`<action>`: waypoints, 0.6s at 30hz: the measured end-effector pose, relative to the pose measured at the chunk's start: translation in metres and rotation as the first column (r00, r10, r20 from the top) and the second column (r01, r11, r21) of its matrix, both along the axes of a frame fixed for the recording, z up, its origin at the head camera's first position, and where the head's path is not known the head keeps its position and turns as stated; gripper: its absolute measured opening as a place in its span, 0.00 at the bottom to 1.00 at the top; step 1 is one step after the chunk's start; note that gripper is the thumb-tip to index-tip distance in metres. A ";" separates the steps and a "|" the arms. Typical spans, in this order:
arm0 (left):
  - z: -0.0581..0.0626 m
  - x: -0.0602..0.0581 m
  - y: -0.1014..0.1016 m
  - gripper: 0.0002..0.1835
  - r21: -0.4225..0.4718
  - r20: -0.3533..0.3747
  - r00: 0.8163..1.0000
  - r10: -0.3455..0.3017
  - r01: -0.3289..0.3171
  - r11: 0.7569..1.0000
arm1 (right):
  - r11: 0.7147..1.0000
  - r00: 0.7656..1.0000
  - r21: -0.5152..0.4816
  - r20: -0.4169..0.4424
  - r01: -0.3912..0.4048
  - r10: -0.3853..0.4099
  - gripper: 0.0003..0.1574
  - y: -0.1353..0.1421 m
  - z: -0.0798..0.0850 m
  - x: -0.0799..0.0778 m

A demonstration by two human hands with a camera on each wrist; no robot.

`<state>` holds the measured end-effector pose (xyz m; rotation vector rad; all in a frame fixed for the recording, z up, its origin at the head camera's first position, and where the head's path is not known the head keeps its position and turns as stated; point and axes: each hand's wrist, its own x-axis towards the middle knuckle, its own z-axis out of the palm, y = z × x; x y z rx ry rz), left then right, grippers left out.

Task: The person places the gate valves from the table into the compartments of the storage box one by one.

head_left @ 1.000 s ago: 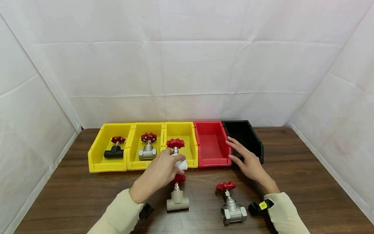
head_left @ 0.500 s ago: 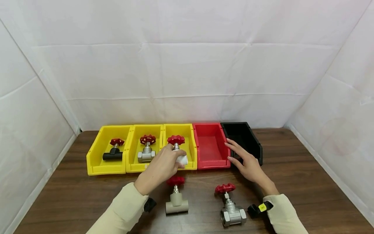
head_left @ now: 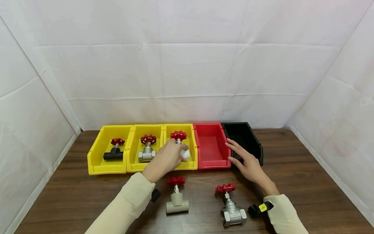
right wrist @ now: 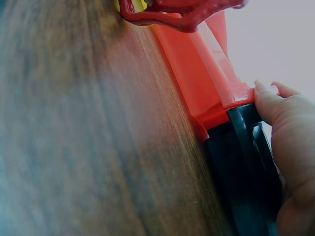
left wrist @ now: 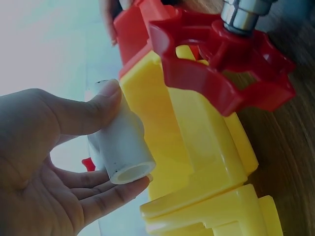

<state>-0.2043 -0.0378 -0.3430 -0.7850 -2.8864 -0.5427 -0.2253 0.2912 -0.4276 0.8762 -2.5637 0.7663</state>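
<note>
My left hand [head_left: 167,156] pinches a white plastic gate valve [left wrist: 125,142] between thumb and fingers. The valve's red handwheel [head_left: 178,135] points up, inside the third yellow bin [head_left: 191,136]; whether it touches the bin floor cannot be told. My right hand [head_left: 247,161] rests thumb and fingertips on the right wall of the red bin [head_left: 211,146], beside the black bin [right wrist: 246,167]. A beige plastic valve [head_left: 177,201] lies on the table below the left wrist. To its right is a steel gate valve [head_left: 232,211] with a red handwheel, near the right wrist.
The leftmost yellow bin [head_left: 94,157] holds a black valve [head_left: 114,153]. In the second yellow bin [head_left: 135,167] stands a steel valve [head_left: 147,152]. The bins form one row along the back of the wooden table [head_left: 64,195], before a white sheet wall [head_left: 187,71].
My left hand has carried the white valve forward and down into the third yellow bin, uncovering the beige valve's handwheel. The right hand has stayed on the red bin.
</note>
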 end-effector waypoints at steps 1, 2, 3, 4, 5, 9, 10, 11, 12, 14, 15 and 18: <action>0.000 -0.002 0.001 0.18 -0.004 0.004 1.000 0.003 -0.003 1.000 | 1.000 1.000 -0.002 -0.001 0.000 0.000 0.38 0.000 0.000 0.000; 0.000 -0.004 0.002 0.18 -0.009 0.005 1.000 0.007 -0.007 1.000 | 1.000 1.000 -0.002 -0.003 0.001 -0.001 0.39 0.000 0.000 0.000; -0.001 -0.006 0.003 0.18 -0.013 0.006 1.000 0.011 -0.011 1.000 | 1.000 1.000 -0.004 -0.003 0.002 -0.002 0.39 0.000 0.000 0.000; -0.001 -0.008 0.003 0.18 -0.017 0.007 1.000 0.015 -0.014 1.000 | 1.000 1.000 -0.004 -0.004 0.002 -0.002 0.39 0.000 0.000 0.000; -0.001 -0.010 0.004 0.18 -0.021 0.010 1.000 0.019 -0.018 1.000 | 1.000 1.000 -0.004 -0.003 0.003 -0.003 0.39 0.000 0.000 0.000; -0.004 -0.016 0.005 0.19 -0.040 0.030 0.999 0.033 -0.032 0.999 | 1.000 1.000 -0.002 -0.003 0.000 0.000 0.39 0.001 -0.001 -0.001; -0.005 -0.017 0.006 0.19 -0.044 0.034 0.999 0.035 -0.033 0.998 | 1.000 1.000 0.000 -0.005 -0.001 0.001 0.38 0.001 -0.001 -0.001; -0.006 -0.019 0.006 0.18 -0.045 0.036 0.999 0.034 -0.032 0.998 | 1.000 1.000 -0.001 -0.003 -0.001 0.001 0.38 0.001 -0.001 -0.001; -0.007 -0.020 0.007 0.18 -0.045 0.036 0.999 0.030 -0.028 0.999 | 1.000 1.000 -0.001 -0.004 0.001 -0.001 0.39 0.001 0.000 -0.001; -0.009 -0.022 0.008 0.17 -0.050 0.029 0.999 0.022 -0.020 0.999 | 1.000 1.000 -0.004 -0.002 0.002 -0.002 0.39 0.001 0.000 -0.001; -0.010 -0.023 0.009 0.16 -0.049 0.029 0.999 0.017 -0.016 0.999 | 1.000 1.000 -0.003 -0.003 0.003 -0.003 0.39 0.001 0.000 0.000; -0.013 -0.025 0.011 0.15 -0.050 0.039 0.999 0.008 -0.006 0.999 | 1.000 1.000 0.003 -0.007 0.005 -0.005 0.39 0.000 0.000 0.000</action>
